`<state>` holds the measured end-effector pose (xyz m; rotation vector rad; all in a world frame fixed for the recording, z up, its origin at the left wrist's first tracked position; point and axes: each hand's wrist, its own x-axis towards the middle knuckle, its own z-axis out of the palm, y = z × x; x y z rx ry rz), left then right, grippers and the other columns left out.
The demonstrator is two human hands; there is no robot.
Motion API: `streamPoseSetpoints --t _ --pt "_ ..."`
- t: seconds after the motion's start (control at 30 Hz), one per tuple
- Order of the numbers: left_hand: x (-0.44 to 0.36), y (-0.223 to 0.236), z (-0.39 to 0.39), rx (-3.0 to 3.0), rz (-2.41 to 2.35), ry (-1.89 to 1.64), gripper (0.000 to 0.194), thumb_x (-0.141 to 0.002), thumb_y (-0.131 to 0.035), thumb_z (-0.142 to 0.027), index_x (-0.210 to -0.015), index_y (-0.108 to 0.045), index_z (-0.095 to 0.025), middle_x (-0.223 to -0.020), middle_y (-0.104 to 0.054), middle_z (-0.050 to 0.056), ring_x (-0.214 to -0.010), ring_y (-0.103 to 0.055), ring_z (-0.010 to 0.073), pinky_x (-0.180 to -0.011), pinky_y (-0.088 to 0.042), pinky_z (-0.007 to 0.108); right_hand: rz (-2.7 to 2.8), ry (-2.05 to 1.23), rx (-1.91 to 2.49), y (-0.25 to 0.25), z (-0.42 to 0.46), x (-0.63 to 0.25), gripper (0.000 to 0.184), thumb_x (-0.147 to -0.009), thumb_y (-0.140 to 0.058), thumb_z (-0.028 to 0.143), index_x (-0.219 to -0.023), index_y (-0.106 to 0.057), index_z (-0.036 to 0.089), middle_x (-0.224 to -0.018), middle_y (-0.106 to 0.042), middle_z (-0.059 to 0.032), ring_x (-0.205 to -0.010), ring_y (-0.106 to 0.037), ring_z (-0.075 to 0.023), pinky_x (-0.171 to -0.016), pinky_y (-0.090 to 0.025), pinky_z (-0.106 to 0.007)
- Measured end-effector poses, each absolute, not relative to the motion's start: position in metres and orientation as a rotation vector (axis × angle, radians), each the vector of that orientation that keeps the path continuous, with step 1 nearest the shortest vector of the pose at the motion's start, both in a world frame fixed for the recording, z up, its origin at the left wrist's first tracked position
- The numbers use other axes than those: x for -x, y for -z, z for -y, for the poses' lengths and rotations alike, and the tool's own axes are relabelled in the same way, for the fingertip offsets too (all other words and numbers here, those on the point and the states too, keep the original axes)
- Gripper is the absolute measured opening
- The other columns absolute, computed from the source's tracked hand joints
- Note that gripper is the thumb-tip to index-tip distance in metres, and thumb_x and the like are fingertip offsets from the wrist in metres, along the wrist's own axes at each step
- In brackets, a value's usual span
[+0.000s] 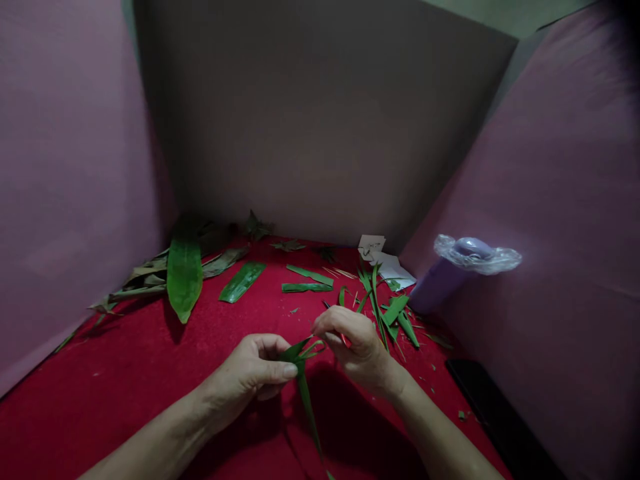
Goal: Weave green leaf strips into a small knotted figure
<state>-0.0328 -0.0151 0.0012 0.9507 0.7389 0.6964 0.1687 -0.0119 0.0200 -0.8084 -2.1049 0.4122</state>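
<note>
My left hand (pixel 265 367) pinches a folded green leaf (pixel 294 350) between thumb and fingers. From that fold a long narrow strip (pixel 309 403) hangs down toward me, and a small curled loop (pixel 314 348) sticks out to the right. Close by on the right, my right hand (pixel 353 343) is closed, its thumb and fingertips meeting near the leaf's tip. A slim thing with a red part (pixel 345 340) shows between its fingers, with a dark tip just above them; its kind is unclear. What the fingertips pinch is too small to name.
Cut leaf pieces (pixel 243 281), a broad leaf (pixel 185 277) and dry leaves (pixel 150 277) lie on red cloth (pixel 150 393). Thin sticks (pixel 340 273), leaf scraps (pixel 397 310) and white paper (pixel 393 267) sit behind my right hand. A purple container (pixel 440 283) and black flat object (pixel 495 413) stand right.
</note>
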Motion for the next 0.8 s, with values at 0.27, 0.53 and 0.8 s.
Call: streamPoseSetpoints --t 0.27,0.53,0.8 --pt "0.033 -0.003 0.011 -0.952 -0.765 -0.702 0.018 -0.060 -0.074 -0.021 -0.065 -0.058 -0.013 -0.048 -0.047 -0.005 -0.039 -0.031 0.0031 -0.038 -0.017 0.018 2.103 -0.344 0.917 -0.019 0.012 -0.169 0.026 -0.083 -0.052 0.012 -0.107 -0.053 0.021 -0.090 -0.063 -0.0044 -0.079 -0.058 -0.0151 -0.072 -0.045 -0.028" --pt "0.026 -0.015 0.007 -0.943 -0.772 -0.655 0.018 -0.057 -0.075 -0.019 -0.064 -0.059 -0.013 -0.047 -0.047 -0.006 -0.039 -0.031 0.0031 -0.038 -0.017 0.018 2.165 0.022 0.873 -0.016 0.012 -0.175 0.026 -0.082 -0.047 0.006 -0.101 -0.058 0.020 -0.089 -0.062 -0.0060 -0.078 -0.054 -0.0166 -0.068 -0.040 -0.032" --pt "0.018 -0.023 0.003 -1.076 -0.747 -0.584 0.020 -0.058 -0.076 -0.023 -0.064 -0.059 -0.015 -0.044 -0.048 -0.007 -0.038 -0.030 0.0034 -0.039 -0.018 0.019 2.035 -0.331 0.896 -0.018 0.017 -0.178 0.016 -0.080 -0.048 0.009 -0.089 -0.056 0.019 -0.090 -0.059 -0.0048 -0.086 -0.052 -0.0180 -0.080 -0.037 -0.035"
